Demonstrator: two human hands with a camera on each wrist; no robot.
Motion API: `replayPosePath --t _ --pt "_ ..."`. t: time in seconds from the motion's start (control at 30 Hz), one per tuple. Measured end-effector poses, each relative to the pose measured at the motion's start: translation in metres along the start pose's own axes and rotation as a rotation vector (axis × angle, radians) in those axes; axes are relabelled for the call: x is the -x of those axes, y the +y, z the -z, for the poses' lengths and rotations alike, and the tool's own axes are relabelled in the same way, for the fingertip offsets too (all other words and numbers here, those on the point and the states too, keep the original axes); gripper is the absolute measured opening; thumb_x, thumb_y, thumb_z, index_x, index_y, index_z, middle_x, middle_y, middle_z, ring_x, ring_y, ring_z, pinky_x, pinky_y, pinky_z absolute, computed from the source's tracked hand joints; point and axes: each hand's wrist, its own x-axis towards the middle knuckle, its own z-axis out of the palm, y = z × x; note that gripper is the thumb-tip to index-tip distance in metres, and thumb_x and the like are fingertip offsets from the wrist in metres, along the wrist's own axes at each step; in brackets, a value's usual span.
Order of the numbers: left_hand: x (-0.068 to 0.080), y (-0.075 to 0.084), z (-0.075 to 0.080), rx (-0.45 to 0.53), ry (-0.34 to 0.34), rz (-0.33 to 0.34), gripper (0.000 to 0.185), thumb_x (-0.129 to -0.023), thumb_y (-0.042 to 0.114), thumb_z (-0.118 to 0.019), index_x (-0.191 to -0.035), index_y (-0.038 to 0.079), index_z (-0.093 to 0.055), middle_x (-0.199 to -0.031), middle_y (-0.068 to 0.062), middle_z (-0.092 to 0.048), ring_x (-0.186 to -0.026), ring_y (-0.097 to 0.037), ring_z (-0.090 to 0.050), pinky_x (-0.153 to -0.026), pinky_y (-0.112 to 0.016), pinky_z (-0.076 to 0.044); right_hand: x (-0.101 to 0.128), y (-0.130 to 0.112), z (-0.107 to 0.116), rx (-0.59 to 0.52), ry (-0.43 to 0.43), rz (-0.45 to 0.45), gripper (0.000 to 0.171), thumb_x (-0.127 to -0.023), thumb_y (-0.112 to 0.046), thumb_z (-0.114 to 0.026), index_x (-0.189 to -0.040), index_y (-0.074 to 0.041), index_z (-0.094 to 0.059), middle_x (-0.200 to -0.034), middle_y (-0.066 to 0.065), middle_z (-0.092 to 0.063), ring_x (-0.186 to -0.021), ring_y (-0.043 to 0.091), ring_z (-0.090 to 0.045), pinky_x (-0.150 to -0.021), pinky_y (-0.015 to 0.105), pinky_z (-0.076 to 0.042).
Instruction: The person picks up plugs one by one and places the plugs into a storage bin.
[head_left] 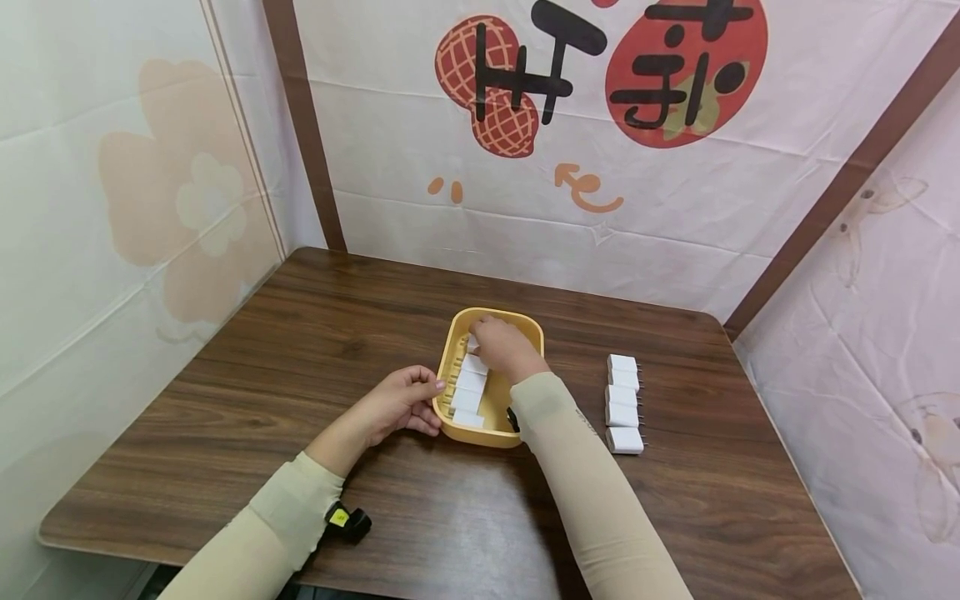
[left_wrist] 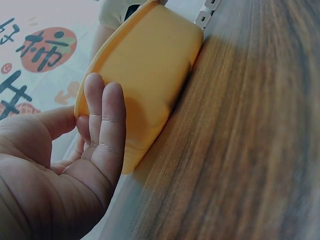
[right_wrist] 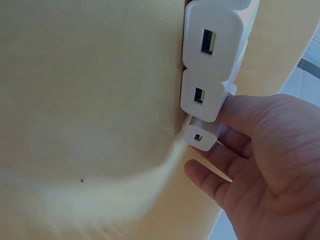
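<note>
Yellow box (head_left: 498,402): open top, rounded corners, flat on the table (head_left: 360,317). My left hand (head_left: 405,400) grips its rim on the near left side, thumb at the edge. Inside, white chargers (head_left: 468,382) stand in one row along the left wall, prongs toward that wall, USB ports facing inward, sides touching or nearly so. My right hand (head_left: 506,342) is in the box, thumb and fingers on the end charger (right_wrist: 200,136) at the far end. Outside row (head_left: 622,408): more white chargers, right of the box, well apart from it, prongs pointing right.
</note>
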Motion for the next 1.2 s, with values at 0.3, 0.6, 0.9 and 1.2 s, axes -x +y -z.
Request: replayPosePath --t 0.3,0.6,0.9,1.2 --pt "-0.0005 -0.0012 -0.0002 -0.002 0.002 0.002 0.021 -0.106 0.022 -0.057 -0.110 0.004 -0.048 -0.078 -0.010 -0.066 -0.066 -0.020 -0.071 -0.067 -0.040 -0.064 -0.0003 0.0004 -0.0007 -0.029 -0.004 -0.007 0.035 -0.102 -0.021 -0.065 -0.136 -0.010 -0.061 -0.133 0.007 -0.061 -0.121 0.023 -0.061 -0.105 0.036 -0.051" --pt "-0.0009 -0.0011 0.0000 0.000 0.002 0.005 0.021 -0.106 0.022 -0.058 -0.110 0.004 -0.049 -0.078 -0.010 -0.066 -0.066 -0.020 -0.070 -0.067 -0.040 -0.064 -0.0013 0.0003 -0.0008 -0.044 -0.001 -0.004 0.034 -0.102 -0.020 -0.065 -0.135 -0.011 -0.062 -0.133 0.007 -0.061 -0.120 0.021 -0.061 -0.104 0.036 -0.052" --pt "-0.0013 -0.0003 0.0005 0.000 -0.001 -0.001 0.020 -0.106 0.022 -0.057 -0.109 0.004 -0.048 -0.077 -0.010 -0.066 -0.066 -0.020 -0.070 -0.067 -0.040 -0.064 -0.0033 0.0011 -0.0007 -0.054 0.001 -0.013 0.035 -0.102 -0.020 -0.066 -0.135 -0.011 -0.062 -0.134 0.006 -0.061 -0.123 0.021 -0.061 -0.106 0.036 -0.051" --pt "-0.0012 -0.0004 0.0004 0.000 0.001 0.002 0.019 -0.107 0.021 -0.056 -0.109 0.004 -0.049 -0.077 -0.010 -0.066 -0.066 -0.020 -0.070 -0.067 -0.041 -0.064 -0.0040 0.0013 -0.0002 -0.042 -0.002 -0.016 0.037 -0.101 -0.020 -0.067 -0.136 -0.010 -0.061 -0.132 0.008 -0.062 -0.123 0.022 -0.061 -0.105 0.037 -0.051"
